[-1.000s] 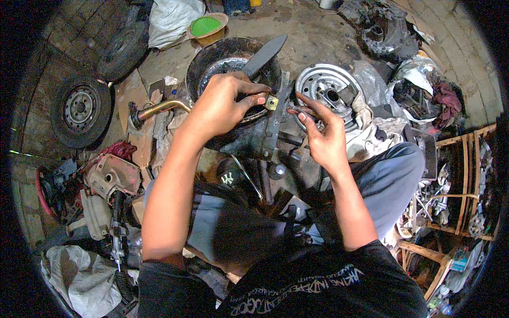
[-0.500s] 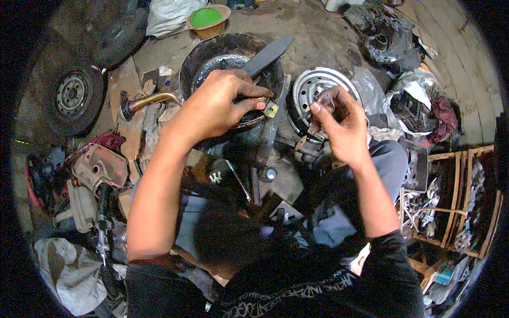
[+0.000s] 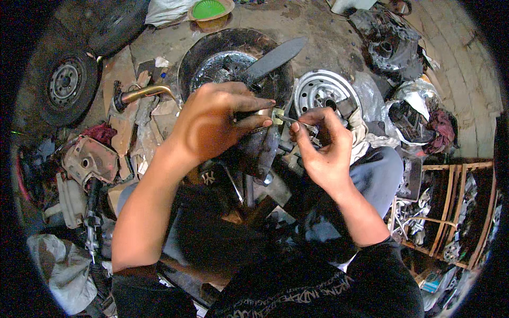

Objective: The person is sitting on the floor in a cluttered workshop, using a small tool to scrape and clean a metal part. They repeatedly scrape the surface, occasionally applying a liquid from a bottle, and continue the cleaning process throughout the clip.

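Note:
My left hand (image 3: 214,119) is closed, pinching a small pale yellow-green piece (image 3: 278,116) between thumb and fingertips. A dark flat blade-like strip (image 3: 277,58) sticks out beyond this hand; the hand hides whether it grips the strip. My right hand (image 3: 326,148) is closed on a thin metal rod (image 3: 292,121), whose far end meets the yellow-green piece. What else the right fingers hold is hard to make out. Below the hands is a dark elongated part (image 3: 260,156), partly covered. Behind the left hand lies a round black basin (image 3: 185,61) with a shiny wet-looking inside.
A silver wheel rim (image 3: 324,79) lies beyond my right hand. At the left are a tyre on a wheel (image 3: 66,85) and a brass-coloured bent pipe (image 3: 148,94). A green bowl (image 3: 209,9) sits at the back. A wooden rack (image 3: 450,206) with metal parts stands at the right.
My right hand has moved left toward my left hand, bringing the thin rod to the yellow-green piece. The blade-like strip has shifted slightly right. More of the silver rim now shows.

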The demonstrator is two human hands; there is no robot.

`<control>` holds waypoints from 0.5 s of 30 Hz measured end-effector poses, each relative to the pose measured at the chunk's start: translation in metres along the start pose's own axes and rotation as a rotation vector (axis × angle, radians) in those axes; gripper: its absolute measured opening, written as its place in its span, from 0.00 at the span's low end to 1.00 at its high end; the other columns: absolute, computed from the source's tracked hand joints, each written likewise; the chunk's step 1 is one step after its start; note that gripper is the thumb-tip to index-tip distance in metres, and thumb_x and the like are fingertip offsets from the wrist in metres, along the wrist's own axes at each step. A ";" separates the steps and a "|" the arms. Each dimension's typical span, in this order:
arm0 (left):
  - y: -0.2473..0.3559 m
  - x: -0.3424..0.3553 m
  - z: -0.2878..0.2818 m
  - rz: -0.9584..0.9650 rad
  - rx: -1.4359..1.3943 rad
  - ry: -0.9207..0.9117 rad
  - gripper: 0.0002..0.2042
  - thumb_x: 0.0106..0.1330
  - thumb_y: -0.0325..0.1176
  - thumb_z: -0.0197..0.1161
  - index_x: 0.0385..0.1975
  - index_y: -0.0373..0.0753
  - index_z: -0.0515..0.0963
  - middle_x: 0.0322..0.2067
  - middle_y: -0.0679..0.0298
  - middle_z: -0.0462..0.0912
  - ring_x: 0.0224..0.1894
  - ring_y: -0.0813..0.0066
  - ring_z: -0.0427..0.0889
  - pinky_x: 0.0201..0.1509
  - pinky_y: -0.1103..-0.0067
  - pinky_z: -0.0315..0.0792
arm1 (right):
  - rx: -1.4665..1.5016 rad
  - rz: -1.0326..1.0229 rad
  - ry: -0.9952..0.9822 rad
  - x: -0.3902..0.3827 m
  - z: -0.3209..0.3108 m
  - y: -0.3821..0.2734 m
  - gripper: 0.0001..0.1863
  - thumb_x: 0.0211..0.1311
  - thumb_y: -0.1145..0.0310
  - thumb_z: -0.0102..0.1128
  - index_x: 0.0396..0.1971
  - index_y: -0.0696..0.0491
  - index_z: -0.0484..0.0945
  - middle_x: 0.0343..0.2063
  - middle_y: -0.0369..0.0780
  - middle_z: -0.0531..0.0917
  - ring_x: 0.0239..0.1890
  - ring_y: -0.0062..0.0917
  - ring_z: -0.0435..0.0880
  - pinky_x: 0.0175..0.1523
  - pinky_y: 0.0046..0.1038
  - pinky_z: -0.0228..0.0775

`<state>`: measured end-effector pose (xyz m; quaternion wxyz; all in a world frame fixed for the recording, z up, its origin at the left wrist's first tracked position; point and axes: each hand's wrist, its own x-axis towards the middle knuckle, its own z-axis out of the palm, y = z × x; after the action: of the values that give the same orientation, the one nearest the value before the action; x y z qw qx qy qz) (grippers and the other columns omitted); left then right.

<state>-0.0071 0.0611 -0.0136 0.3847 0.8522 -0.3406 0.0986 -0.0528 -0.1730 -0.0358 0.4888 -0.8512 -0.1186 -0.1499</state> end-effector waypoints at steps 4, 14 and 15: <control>0.003 -0.006 0.003 -0.030 0.055 0.008 0.14 0.59 0.36 0.74 0.45 0.44 0.89 0.32 0.60 0.87 0.34 0.60 0.87 0.40 0.69 0.79 | -0.097 -0.140 0.037 0.000 0.008 0.003 0.06 0.56 0.79 0.68 0.34 0.58 0.85 0.29 0.47 0.86 0.32 0.39 0.87 0.39 0.33 0.78; 0.007 -0.007 0.004 0.004 0.119 0.019 0.16 0.58 0.35 0.75 0.47 0.45 0.88 0.31 0.60 0.86 0.32 0.60 0.85 0.38 0.71 0.79 | -0.112 -0.093 0.109 -0.002 0.021 -0.006 0.05 0.54 0.78 0.69 0.31 0.58 0.83 0.27 0.47 0.84 0.28 0.38 0.85 0.35 0.33 0.76; 0.005 -0.007 0.005 0.002 0.107 0.018 0.15 0.58 0.35 0.75 0.46 0.44 0.88 0.31 0.60 0.86 0.33 0.61 0.85 0.38 0.71 0.79 | -0.114 -0.112 0.109 -0.003 0.021 -0.006 0.05 0.54 0.78 0.69 0.31 0.58 0.83 0.27 0.47 0.84 0.28 0.38 0.85 0.35 0.33 0.76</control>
<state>-0.0161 0.0585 -0.0167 0.3415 0.8703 -0.3323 0.1245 -0.0546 -0.1517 -0.0421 0.4361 -0.8603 -0.1306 -0.2295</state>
